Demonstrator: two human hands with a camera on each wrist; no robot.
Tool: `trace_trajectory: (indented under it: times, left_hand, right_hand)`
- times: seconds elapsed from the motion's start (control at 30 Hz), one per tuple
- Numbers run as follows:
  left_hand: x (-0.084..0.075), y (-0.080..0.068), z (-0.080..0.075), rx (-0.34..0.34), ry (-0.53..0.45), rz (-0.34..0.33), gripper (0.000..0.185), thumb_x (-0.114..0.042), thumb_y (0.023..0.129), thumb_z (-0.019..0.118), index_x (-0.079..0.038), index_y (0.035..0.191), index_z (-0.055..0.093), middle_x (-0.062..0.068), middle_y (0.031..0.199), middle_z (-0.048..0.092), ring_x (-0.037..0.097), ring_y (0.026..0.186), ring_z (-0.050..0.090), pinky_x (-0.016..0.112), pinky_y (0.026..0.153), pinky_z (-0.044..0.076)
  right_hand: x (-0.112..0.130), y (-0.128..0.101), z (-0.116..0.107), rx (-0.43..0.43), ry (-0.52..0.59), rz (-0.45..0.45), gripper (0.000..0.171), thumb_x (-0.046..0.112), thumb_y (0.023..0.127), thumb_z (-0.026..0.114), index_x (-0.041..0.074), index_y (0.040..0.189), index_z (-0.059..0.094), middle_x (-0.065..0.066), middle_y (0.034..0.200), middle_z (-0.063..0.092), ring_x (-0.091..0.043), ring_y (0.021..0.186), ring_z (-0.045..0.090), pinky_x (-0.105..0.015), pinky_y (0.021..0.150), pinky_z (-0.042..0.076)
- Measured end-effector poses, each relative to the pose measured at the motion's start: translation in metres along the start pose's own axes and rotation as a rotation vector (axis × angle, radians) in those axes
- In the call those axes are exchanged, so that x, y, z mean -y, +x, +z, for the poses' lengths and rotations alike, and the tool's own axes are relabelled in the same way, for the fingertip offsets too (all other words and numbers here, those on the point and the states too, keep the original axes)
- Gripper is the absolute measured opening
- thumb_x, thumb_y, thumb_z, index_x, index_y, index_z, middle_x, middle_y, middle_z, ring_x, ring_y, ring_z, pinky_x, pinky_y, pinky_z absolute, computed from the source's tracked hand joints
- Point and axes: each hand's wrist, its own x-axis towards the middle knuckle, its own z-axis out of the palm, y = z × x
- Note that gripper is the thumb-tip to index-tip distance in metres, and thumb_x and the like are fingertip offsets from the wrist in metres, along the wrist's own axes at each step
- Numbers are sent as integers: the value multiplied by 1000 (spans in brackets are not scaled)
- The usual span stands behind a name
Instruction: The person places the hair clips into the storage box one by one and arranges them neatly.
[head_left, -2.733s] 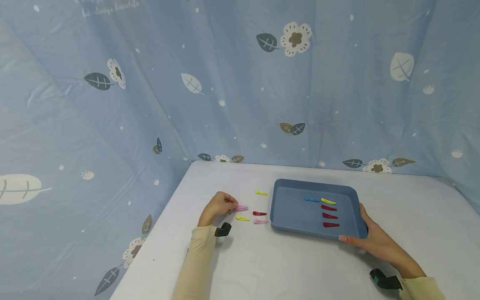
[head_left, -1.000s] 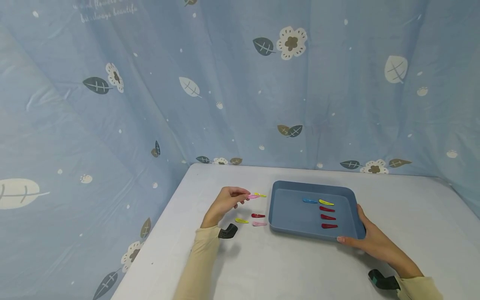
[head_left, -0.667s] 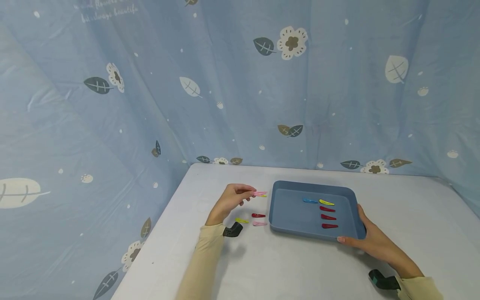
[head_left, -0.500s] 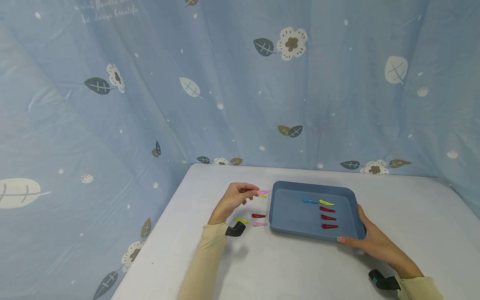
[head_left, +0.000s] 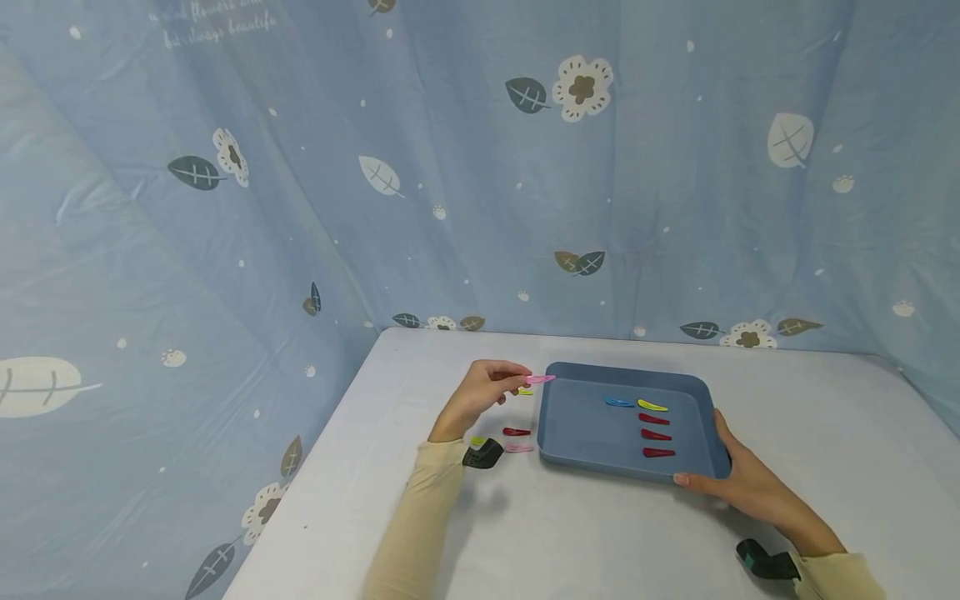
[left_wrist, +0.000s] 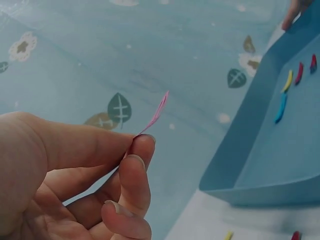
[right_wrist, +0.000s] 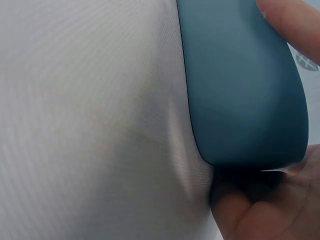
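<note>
My left hand [head_left: 487,389] pinches a pink snap hair clip [head_left: 541,379] between thumb and fingertips, raised at the tray's left rim. The left wrist view shows that pink clip [left_wrist: 159,111] jutting from the fingertips. The blue tray [head_left: 592,468] lies on the table, its near right corner gripped by my right hand [head_left: 750,479], thumb along the front wall and fingers at the right side. Inside it are a blue clip [head_left: 619,402], a yellow clip [head_left: 652,406] and a column of red clips [head_left: 656,435]. The right wrist view shows the tray's corner [right_wrist: 245,100] up close.
Left of the tray lie a red clip [head_left: 517,432], another pink clip [head_left: 519,448], a yellow clip [head_left: 527,392] behind the left hand and a second yellow clip [head_left: 477,440], partly hidden by the wrist camera [head_left: 483,455]. Patterned blue cloth [head_left: 450,167] hangs behind the white table [head_left: 570,533].
My left hand has picked up the pink clip from the table and carried it right and away from me to the tray's rim. The right hand stays at the tray corner.
</note>
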Motion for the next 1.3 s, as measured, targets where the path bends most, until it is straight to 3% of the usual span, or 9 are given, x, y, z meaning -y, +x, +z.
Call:
trace_trajectory:
  times: [0.33, 0.47, 0.87, 1.07, 1.3]
  left_hand:
    - [3, 14, 8, 18, -10, 14, 21, -29, 74, 61, -17, 92, 63, 3, 89, 62, 36, 83, 50, 27, 52, 39]
    - [2, 19, 12, 27, -17, 26, 22, -27, 75, 60, -15, 93, 63, 3, 88, 62, 39, 84, 49, 30, 52, 40]
    - [-2, 30, 25, 14, -25, 8, 20, -28, 73, 62, -16, 90, 64, 13, 88, 61, 35, 82, 52, 36, 54, 42]
    - [-3, 35, 32, 27, -33, 14, 20, -28, 73, 63, -16, 90, 64, 6, 84, 63, 33, 81, 53, 26, 49, 39]
    - [-12, 36, 40, 66, -56, -24, 22, -24, 73, 63, -13, 92, 63, 4, 85, 64, 33, 83, 53, 34, 56, 41]
  right_hand:
    - [0, 0, 0, 2, 9, 3, 101, 40, 73, 59, 27, 124, -27, -17, 137, -11, -45, 118, 13, -58, 78, 27]
    - [0, 0, 0, -5, 7, -3, 102, 39, 72, 60, 27, 125, -26, -17, 137, -10, -45, 118, 12, -59, 78, 26]
    - [0, 0, 0, -18, -8, -28, 102, 39, 72, 61, 26, 126, -25, -17, 137, -9, -46, 118, 11, -59, 78, 25]
    - [1, -1, 0, -7, 4, -10, 102, 39, 72, 61, 25, 126, -25, -18, 137, -9, -46, 118, 10, -60, 79, 24]
    - [1, -1, 0, -7, 4, -1, 102, 40, 72, 61, 25, 126, -25, -17, 137, -10, -45, 119, 10, -60, 79, 24]
